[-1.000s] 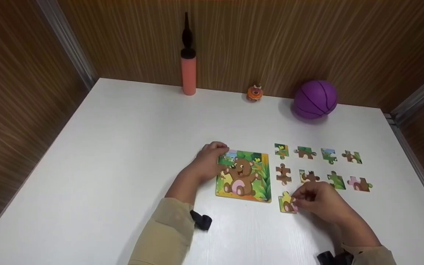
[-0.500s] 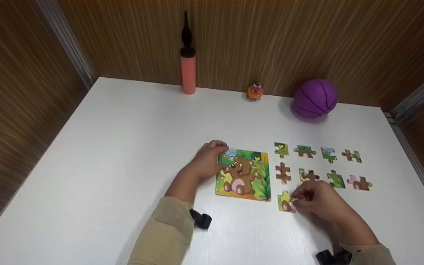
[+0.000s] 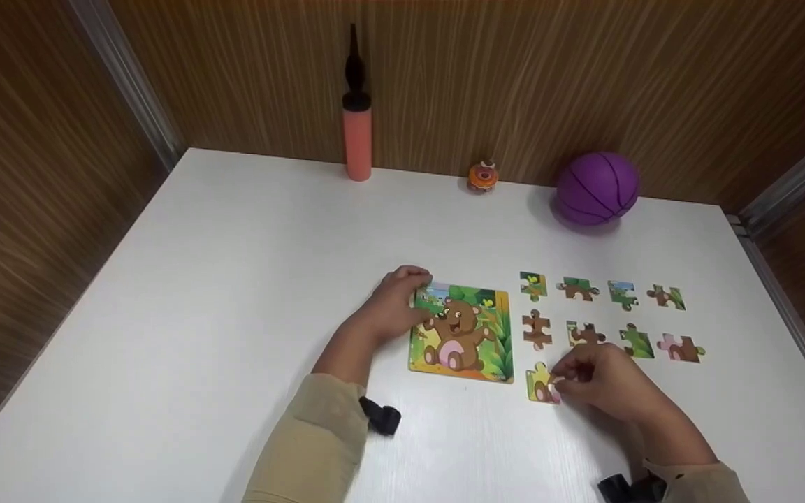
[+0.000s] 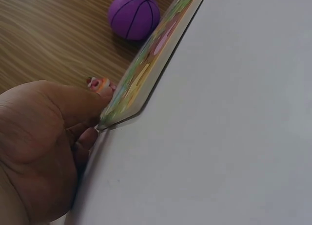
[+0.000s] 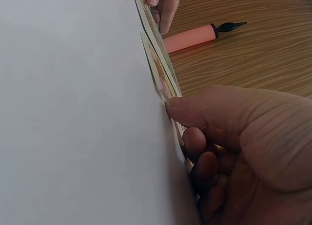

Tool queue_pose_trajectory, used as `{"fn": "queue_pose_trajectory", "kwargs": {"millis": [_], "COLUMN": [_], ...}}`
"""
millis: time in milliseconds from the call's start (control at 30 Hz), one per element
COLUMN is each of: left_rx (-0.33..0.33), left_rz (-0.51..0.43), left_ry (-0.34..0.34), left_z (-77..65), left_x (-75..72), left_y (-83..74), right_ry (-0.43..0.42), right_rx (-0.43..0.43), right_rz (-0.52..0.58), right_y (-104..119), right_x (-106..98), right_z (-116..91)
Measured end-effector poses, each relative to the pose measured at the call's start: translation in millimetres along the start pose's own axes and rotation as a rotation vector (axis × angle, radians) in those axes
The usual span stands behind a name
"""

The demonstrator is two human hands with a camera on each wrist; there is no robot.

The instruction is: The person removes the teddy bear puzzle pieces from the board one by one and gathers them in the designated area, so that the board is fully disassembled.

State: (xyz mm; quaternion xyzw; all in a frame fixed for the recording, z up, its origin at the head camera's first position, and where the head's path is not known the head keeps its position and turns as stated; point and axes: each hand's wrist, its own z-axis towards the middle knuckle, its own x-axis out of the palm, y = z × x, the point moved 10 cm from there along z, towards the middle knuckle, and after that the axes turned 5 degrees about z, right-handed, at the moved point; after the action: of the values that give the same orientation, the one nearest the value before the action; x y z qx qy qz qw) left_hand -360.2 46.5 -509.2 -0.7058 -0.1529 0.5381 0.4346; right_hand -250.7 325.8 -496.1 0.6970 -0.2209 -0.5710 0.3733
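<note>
My left hand (image 3: 395, 304) holds the left edge of a square bear puzzle board (image 3: 460, 339), thumb on its near side and fingers at the upper left corner. In the left wrist view the thumb (image 4: 87, 103) lies right at the board's corner. To the right, my right hand (image 3: 602, 381) pinches the right side of a yellow, brown and pink jigsaw piece (image 3: 540, 385) low over the table, just off the board's lower right corner. The right wrist view shows the thumb (image 5: 183, 108) on the piece and the other fingers curled under.
Several loose jigsaw pieces (image 3: 537, 330) lie in two rows right of the board, on the white table (image 3: 235, 279). At the back stand a pink hand pump (image 3: 358, 143), a small orange figurine (image 3: 483, 177) and a purple ball (image 3: 597, 188), before a wood-grain panel.
The piece in my right hand has shifted very slightly left. Otherwise both hands, the board and the loose pieces stay where they were.
</note>
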Motion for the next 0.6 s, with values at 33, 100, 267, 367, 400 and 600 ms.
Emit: {"fn": "queue_pose_trajectory", "kwargs": {"millis": [33,100,267,367,400,600], "left_rx": [-0.004,-0.021,-0.091,-0.125,-0.130,-0.143], "left_rz": [-0.047,-0.159,-0.365,-0.412,-0.422,-0.472], "left_ry": [-0.017,-0.063,-0.205,-0.272,-0.288,-0.328], "left_z": [0.9,2.2,3.3,2.0,1.5,-0.9], "left_x": [-1.5,-5.8,-18.8,-25.6,-27.3,-29.1], "left_y": [1.6,6.0,20.2,28.3,30.6,38.7], "right_ry": [-0.001,-0.002,0.000,0.005,0.006,-0.020], "right_rx": [0.000,0.000,0.031,0.026,0.018,-0.016], "right_rz": [-0.002,-0.004,0.001,0.015,0.019,0.012], "right_y": [0,0,-3,-6,-7,-5], "right_x": [0,0,-1,-1,0,0], "right_z": [0,-1,-1,2,3,7]}}
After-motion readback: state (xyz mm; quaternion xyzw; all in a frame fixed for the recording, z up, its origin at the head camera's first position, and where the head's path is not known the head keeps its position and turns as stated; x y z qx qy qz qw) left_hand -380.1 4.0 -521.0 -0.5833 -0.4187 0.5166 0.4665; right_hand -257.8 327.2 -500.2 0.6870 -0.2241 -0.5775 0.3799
